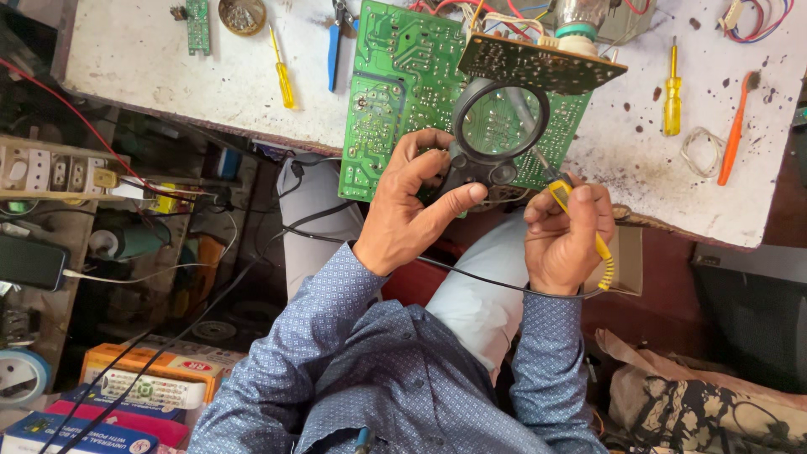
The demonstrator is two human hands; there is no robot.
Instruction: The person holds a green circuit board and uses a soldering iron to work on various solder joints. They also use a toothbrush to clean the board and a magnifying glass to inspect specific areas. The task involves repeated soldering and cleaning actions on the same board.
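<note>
Head view of inspection work at a white, stained workbench (168, 59). The largest item in hand is a green circuit board (403, 92), solder side up, lying partly on the bench and overhanging its near edge above the person's lap; a smaller dark board (538, 63) lies tilted across its upper right corner, beside a tangle of coloured wires (496, 17). Over the green board's lower right part is held a black-framed magnifying glass (498, 122), through whose lens the traces appear enlarged. The left hand (412, 206) grips the magnifier at its handle just below the lens, thumb extended along the right side and fingers curled round the left, so the hand is partly closed on it. The right hand (567, 235) is closed in a fist round a yellow-handled probe (580, 220), whose thin shaft runs up and left under the lens towards the board; whether the tip touches the board cannot be told. Judged from this, the step in hand is close examination of the solder side with a pointed tool, and any next move would call for a steady lens and fine tip control between closely spaced joints. Unused on the bench lie two yellow screwdrivers (283, 76), blue-handled pliers (336, 38) and an orange brush (735, 126).
</note>
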